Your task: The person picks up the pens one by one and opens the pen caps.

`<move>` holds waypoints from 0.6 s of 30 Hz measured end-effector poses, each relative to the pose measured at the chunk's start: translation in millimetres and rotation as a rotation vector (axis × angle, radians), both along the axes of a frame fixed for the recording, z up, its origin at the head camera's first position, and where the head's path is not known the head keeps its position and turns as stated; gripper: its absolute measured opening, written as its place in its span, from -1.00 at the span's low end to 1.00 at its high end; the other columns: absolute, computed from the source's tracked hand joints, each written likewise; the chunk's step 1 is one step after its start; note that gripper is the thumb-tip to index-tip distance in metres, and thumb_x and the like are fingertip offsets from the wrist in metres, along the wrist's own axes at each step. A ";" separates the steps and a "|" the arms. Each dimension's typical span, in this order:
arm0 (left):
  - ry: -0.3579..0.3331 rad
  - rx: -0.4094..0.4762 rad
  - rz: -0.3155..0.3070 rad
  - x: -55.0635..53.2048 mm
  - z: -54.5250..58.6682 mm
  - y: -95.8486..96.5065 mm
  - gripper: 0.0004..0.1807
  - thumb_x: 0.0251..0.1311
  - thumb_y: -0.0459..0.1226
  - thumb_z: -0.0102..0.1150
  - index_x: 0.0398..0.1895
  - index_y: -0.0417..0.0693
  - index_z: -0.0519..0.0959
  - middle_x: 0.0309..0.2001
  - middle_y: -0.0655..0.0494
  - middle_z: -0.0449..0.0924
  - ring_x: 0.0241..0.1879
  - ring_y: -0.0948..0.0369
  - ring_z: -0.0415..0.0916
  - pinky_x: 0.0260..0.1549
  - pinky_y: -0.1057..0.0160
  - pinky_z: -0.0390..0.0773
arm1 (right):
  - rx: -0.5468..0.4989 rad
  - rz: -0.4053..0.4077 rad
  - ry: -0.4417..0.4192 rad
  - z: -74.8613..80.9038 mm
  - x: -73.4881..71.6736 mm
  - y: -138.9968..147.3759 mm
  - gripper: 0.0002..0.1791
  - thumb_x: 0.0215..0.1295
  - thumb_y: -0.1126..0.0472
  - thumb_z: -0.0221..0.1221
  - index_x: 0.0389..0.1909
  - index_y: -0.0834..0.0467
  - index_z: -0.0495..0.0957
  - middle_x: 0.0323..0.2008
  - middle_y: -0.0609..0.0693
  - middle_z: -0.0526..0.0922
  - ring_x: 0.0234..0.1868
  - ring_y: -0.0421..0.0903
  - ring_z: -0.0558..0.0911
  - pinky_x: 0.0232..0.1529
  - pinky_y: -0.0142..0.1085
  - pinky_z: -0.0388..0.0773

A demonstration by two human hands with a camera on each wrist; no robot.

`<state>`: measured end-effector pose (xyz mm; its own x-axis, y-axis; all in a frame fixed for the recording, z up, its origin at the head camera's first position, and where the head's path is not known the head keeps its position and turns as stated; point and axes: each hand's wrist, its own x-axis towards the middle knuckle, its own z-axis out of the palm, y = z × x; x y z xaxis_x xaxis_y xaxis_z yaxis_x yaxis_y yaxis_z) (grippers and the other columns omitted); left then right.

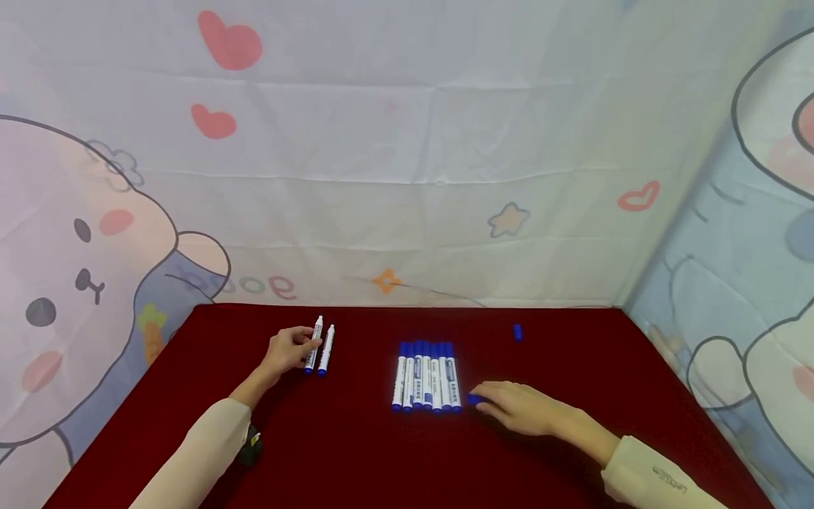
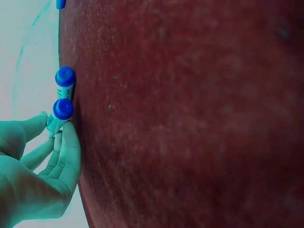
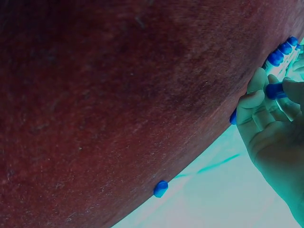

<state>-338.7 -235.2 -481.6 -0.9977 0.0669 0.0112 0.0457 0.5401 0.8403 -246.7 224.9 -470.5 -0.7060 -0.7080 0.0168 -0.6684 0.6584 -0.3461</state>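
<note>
Uncapped marker, partly finger-covered | left grip pinching it | right grip pinching blue cap, partly hidden

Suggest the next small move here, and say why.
Probably carry the blue cap to the marker that the left hand pinches: the right hand holds that cap, and the marker's far end shows bare white, while the row of markers has blue caps.

On the table, a marker row lies right of two markers.
</note>
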 end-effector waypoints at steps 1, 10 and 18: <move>-0.001 0.002 0.005 -1.0 -0.9 0.6 -0.50 0.41 -0.29 0.21 0.26 -0.49 0.46 -0.10 -0.34 0.62 -0.31 0.18 0.63 -0.39 0.17 0.75 | 0.000 0.000 0.001 0.1 0.2 0.0 -0.68 0.61 0.13 -0.01 0.20 0.12 0.56 0.07 -0.05 0.70 0.13 -0.08 0.69 0.13 -0.13 0.65; -0.030 -0.037 0.031 -4.7 -4.3 5.0 -0.50 0.42 -0.26 0.21 0.26 -0.48 0.48 -0.08 -0.31 0.64 -0.38 0.24 0.58 -0.47 0.26 0.70 | -0.003 0.013 0.000 1.2 2.9 -0.3 -0.67 0.62 0.13 -0.03 0.20 0.14 0.56 0.08 -0.04 0.70 0.13 -0.06 0.68 0.14 -0.13 0.65; -0.032 -0.070 0.033 -6.5 -6.0 5.4 -0.52 0.39 -0.26 0.24 0.20 -0.49 0.51 -0.12 -0.31 0.66 -0.43 0.24 0.59 -0.51 0.28 0.67 | 0.004 0.015 0.010 -0.6 2.1 -0.5 -0.66 0.62 0.12 -0.03 0.21 0.15 0.55 0.09 -0.02 0.70 0.15 -0.05 0.68 0.15 -0.11 0.64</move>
